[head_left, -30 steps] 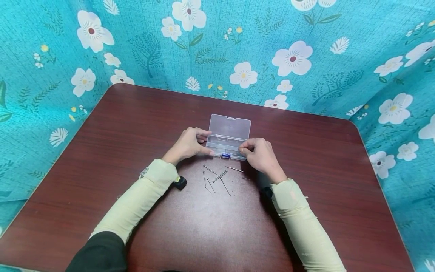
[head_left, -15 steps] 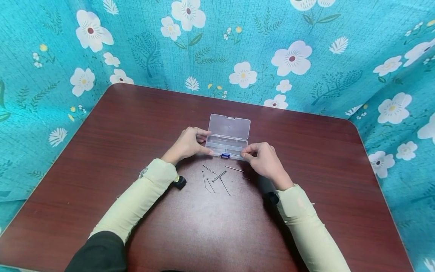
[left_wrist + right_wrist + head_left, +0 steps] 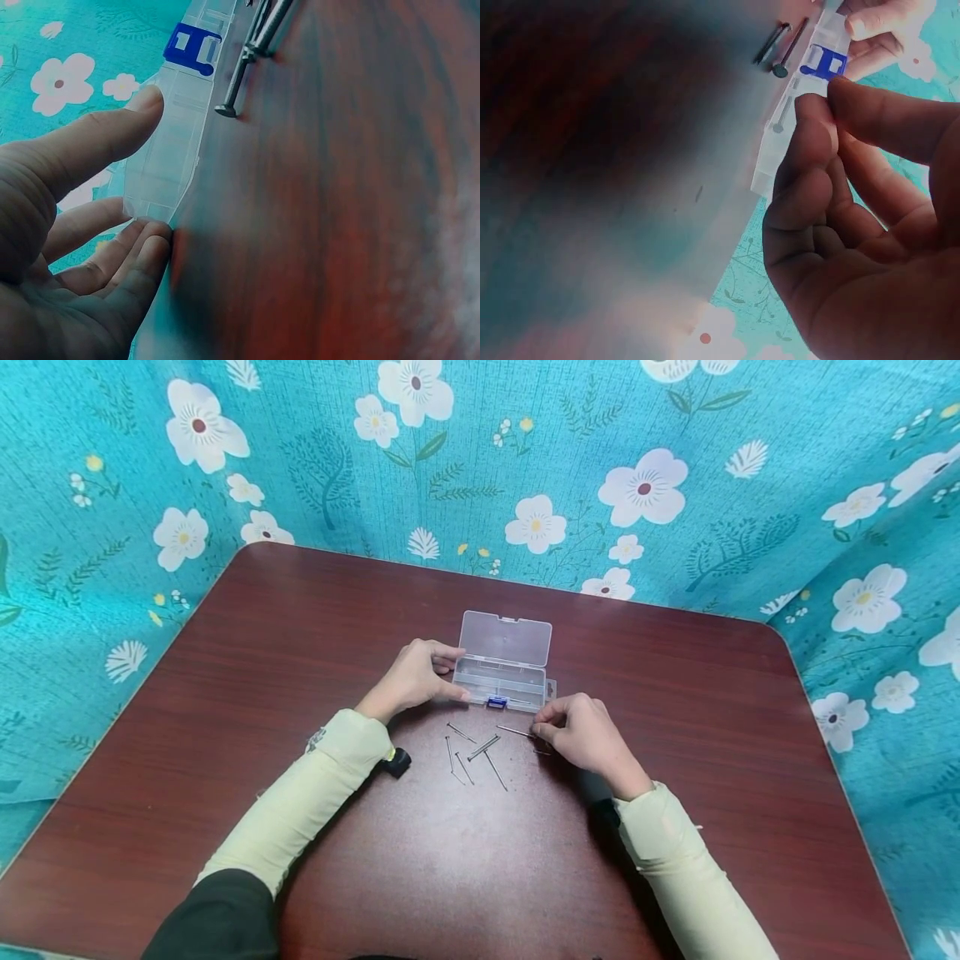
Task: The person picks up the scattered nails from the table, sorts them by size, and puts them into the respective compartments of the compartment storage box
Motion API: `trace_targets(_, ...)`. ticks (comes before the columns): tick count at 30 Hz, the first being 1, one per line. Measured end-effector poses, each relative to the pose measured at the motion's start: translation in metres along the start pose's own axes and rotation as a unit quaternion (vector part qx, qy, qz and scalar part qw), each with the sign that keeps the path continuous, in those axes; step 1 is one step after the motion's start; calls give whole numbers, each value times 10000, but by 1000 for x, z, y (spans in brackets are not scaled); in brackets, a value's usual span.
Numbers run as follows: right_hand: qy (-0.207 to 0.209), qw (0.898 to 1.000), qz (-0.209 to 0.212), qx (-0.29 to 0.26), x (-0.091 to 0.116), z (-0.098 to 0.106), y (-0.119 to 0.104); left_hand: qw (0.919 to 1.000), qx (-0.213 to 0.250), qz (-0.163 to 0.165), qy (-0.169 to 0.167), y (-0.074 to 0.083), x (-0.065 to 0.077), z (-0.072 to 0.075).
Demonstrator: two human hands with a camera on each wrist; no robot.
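Note:
A clear plastic box [image 3: 499, 675] with a blue latch [image 3: 497, 702] stands on the table, its lid [image 3: 506, 639] raised at the back. My left hand [image 3: 415, 678] holds its left end, thumb on the front wall and fingers around the corner in the left wrist view. Inside the front right compartment lies a nail [image 3: 517, 700], also seen through the wall in the right wrist view. My right hand [image 3: 583, 732] is just off the front right corner, fingers curled and thumb against index, nothing showing between. Its fingertips are right by a loose nail [image 3: 514, 731].
Several nails [image 3: 497, 772] lie scattered on the table in front of the box, some crossing each other. A small thin nail [image 3: 542, 752] lies below the right hand. The dark red table [image 3: 337, 610] is backed by a blue floral curtain [image 3: 480, 460].
My right hand has drawn back from the box's right compartment toward the front, down to the nails. The nail inside and the box's right end now show. The left hand stays put.

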State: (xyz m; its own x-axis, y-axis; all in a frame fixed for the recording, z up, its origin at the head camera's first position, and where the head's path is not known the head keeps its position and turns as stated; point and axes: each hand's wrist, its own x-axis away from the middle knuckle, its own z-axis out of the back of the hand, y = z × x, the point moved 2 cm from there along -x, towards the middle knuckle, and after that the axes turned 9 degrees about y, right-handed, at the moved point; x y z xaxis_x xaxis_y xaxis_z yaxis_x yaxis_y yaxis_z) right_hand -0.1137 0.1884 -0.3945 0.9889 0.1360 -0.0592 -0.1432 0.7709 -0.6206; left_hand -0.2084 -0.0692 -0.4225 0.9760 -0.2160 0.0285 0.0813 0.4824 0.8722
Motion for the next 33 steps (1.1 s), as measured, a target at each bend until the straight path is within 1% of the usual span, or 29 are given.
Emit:
trace_targets(8, -227, 9990, 156, 347, 1, -8, -4, 10000, 6, 22, -24, 1, 1, 0)
trace_targets(15, -220, 9972, 246, 676, 1, -13, -6, 10000, 14, -19, -71, 2, 1, 1)
trace_targets(18, -271, 9956, 247, 866, 0, -15, -6, 10000, 3, -42, -56, 2, 1, 1)
trace_targets(23, -438, 9915, 386, 1163, 0, -17, -7, 10000, 9, 4, -46, 1, 2, 0)
trace_targets(28, -503, 9916, 326, 1149, 2, -15, -7, 10000, 13, 11, -76, 0, 2, -2)
trace_targets(33, -492, 9955, 255, 775, 1, -7, -12, 10000, 10, -22, -27, -1, 1, -1)
